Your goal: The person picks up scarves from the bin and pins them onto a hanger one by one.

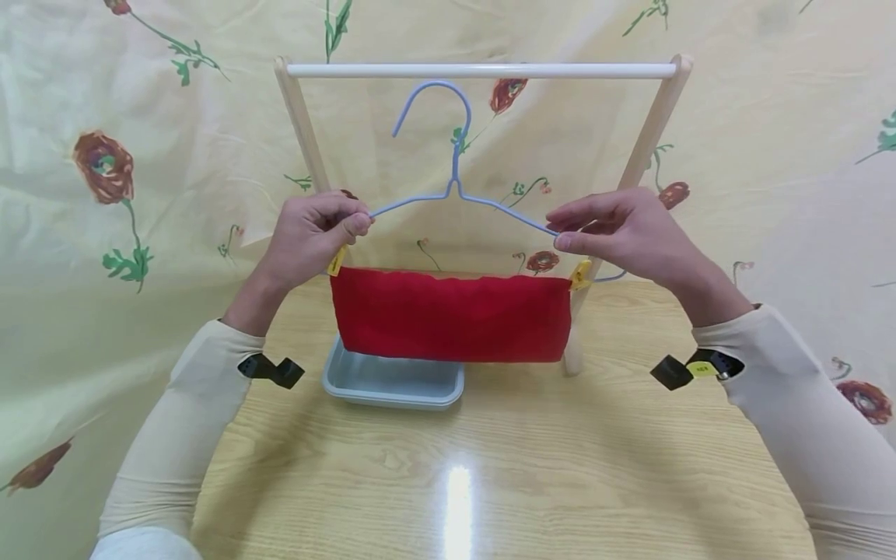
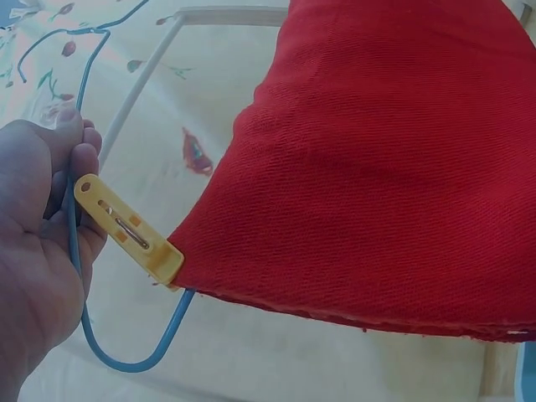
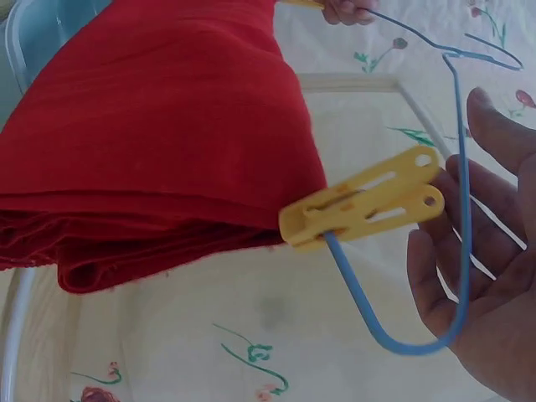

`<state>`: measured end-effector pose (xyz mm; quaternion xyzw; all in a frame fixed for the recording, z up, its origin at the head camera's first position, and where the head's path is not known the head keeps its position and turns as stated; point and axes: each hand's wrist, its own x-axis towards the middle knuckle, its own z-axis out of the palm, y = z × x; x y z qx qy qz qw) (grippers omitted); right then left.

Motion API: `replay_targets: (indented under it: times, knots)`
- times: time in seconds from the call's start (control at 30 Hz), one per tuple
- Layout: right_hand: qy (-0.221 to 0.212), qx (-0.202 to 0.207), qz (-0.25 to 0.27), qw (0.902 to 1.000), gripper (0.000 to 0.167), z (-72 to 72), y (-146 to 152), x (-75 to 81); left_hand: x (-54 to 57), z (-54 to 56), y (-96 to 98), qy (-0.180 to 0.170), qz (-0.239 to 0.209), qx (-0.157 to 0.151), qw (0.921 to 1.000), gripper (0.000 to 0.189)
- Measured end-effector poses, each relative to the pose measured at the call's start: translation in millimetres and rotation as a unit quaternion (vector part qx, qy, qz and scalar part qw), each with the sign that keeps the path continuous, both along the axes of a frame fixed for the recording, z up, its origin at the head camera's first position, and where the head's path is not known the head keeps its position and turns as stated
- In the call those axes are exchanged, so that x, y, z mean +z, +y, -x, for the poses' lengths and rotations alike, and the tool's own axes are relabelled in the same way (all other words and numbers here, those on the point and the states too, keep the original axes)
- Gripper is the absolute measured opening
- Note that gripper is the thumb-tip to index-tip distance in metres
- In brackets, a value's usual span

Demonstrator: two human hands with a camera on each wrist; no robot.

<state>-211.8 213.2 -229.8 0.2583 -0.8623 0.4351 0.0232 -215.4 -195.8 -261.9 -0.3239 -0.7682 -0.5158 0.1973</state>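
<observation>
A blue wire hanger [image 1: 455,167] is held up with its hook at the top. From its lower bar hangs a folded red cloth [image 1: 451,315], fastened at the left by a yellow clothespin [image 2: 130,230] and at the right by another yellow clothespin [image 3: 364,201]. My left hand [image 1: 315,233] pinches the hanger's left shoulder between thumb and fingers. At the right shoulder, my right hand [image 1: 630,233] lies around the wire; in the right wrist view its thumb stands apart and the fingers are loosely bent behind the wire, without a visible pinch.
Behind the hanger stands a rack with a white bar [image 1: 483,71] and wooden legs [image 1: 647,140]. A light blue tray [image 1: 392,400] sits on the wooden table [image 1: 532,467], partly covered by the cloth in the head view. Flowered fabric [image 1: 70,311] hangs behind.
</observation>
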Motion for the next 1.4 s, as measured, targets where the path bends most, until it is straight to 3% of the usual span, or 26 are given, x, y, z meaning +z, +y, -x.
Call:
replay_targets:
  times: [0.67,0.97,1.1,1.23,1.4]
  knots:
    - [-0.015,0.021,-0.009,0.9996,0.025,0.6,-12,1.8,-3.0,3.0,3.0,-0.001,-0.013,-0.024,0.9996,0.01]
    - [0.023,0.049,-0.024,0.9982,0.021,1.9,-11,-0.1,-3.1,3.3,2.4,-0.008,-0.008,-0.015,0.9998,0.01]
    - [0.048,0.079,-0.028,0.9953,0.019,3.2,-10,-1.0,-2.8,3.0,2.3,-0.01,-0.005,-0.01,0.9999,0.01]
    - [0.062,0.101,0.0,0.993,0.016,2.9,-11,-1.9,-2.7,3.6,3.0,-0.01,-0.002,-0.011,0.9999,0.01]
    - [0.068,0.095,0.05,0.9918,0.013,1.0,-12,-1.4,-2.4,4.4,4.7,-0.01,-0.002,-0.014,0.9998,0.01]
